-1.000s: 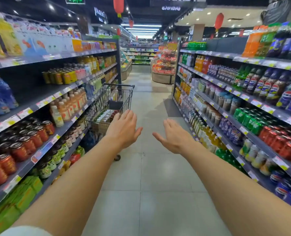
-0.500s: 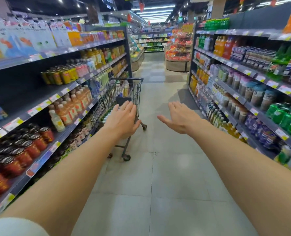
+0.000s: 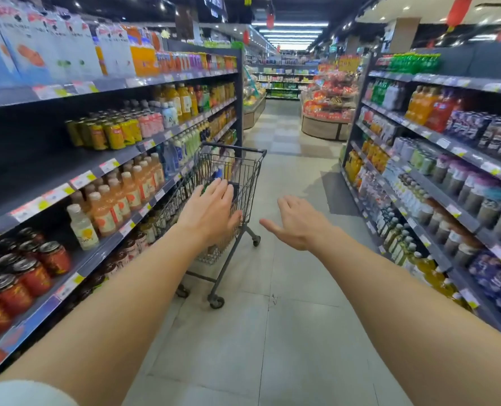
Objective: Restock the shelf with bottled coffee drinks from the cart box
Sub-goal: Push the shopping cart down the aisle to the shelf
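Two bare hands are reaching forward down a supermarket aisle toward a wire shopping cart (image 3: 228,200), which is standing on the tiled floor (image 3: 272,347) just beside the left shelving unit (image 3: 67,171). The left hand (image 3: 211,212) is hanging in front of the cart's near side with its fingers straight and spread, holding nothing; whether it is touching the wire cannot be told. The right hand (image 3: 296,224) is hovering to the right of the cart, apart from it, with its fingers relaxed, its thumb sticking out toward the cart, and nothing in it.

The cart's dark handle bar (image 3: 231,148) is lying at the far end from the hands, and its wheels (image 3: 216,301) are resting on the floor. Small bottles are showing through the cart's wire side (image 3: 181,200), but they are blurred and the box around them cannot be made out.

To the left of the cart, orange-labelled bottles (image 3: 117,197) are standing in rows on a shelf, with yellow cans (image 3: 111,133) one level above them and red cans (image 3: 17,276) nearer the camera. Across the aisle from the cart, the right shelving unit (image 3: 448,200) is carrying more drinks. Beyond the cart, a round display stand (image 3: 328,112) is sitting in the middle of the aisle.
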The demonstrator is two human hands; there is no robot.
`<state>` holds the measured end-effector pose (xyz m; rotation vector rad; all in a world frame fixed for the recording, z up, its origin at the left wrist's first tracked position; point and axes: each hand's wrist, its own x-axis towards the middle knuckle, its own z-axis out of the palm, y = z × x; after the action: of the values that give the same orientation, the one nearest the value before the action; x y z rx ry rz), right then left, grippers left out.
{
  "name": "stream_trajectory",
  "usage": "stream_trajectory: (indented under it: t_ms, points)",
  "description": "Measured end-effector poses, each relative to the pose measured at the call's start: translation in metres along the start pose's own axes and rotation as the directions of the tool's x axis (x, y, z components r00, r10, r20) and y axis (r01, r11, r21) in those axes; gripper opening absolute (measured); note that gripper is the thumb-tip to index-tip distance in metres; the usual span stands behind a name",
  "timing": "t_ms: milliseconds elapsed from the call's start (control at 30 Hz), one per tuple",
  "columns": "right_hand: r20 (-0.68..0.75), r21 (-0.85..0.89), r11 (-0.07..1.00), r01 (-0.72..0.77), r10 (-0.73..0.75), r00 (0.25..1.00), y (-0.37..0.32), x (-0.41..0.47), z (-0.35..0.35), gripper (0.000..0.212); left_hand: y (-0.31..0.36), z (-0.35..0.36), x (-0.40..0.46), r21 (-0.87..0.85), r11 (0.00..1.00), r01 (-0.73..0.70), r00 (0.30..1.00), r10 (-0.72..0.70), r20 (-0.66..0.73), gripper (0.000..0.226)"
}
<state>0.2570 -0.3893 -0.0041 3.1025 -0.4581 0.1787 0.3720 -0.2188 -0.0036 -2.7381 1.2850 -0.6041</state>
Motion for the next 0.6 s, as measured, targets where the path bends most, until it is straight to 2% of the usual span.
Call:
stream_trajectory:
  t_ms: [167, 267, 600]
  points:
    - [-0.002, 0.004, 1.0, 0.014, -0.014, 1.0, -0.014, 0.089, 0.004, 0.073, -0.056, 0.03, 0.064, -0.038, 0.995, 0.091, 0.996, -0.09, 0.016, 0.065]
    - [0.034, -0.011, 1.0, 0.028, -0.028, 0.999, -0.014, 0.128, 0.013, 0.073, -0.078, 0.051, 0.093, -0.089, 0.988, 0.126, 0.991, -0.122, 0.046, 0.057]
    - [0.028, -0.066, 0.997, 0.051, -0.049, 0.998, 0.018, 0.253, 0.02, 0.075, -0.115, 0.108, 0.195, -0.048, 0.994, 0.095, 0.992, -0.091, 0.082, 0.053]
